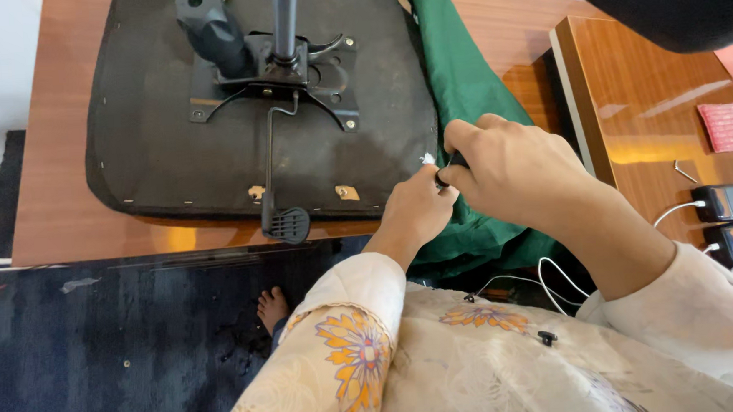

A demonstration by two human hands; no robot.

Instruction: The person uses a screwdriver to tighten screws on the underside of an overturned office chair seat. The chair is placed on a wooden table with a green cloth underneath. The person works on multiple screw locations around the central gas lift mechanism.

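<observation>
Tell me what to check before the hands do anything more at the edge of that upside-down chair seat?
1. Chair seat lies flat, underside up, on the table: ok.
2. Both hands meet at the seat's right edge, left hand beside right hand: ok.
3. Small dark tool pinched in the right hand: ok; its tip is hidden.
4. Green cloth tucked at that edge: cannot tell.
5. Lever away from the hands: ok.
6. Bare foot near the table's edge: not ok.

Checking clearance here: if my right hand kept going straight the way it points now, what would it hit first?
The right hand points left toward the seat. It would likely meet the left hand first, already touching it, then the seat's edge. Depth is unclear.
</observation>
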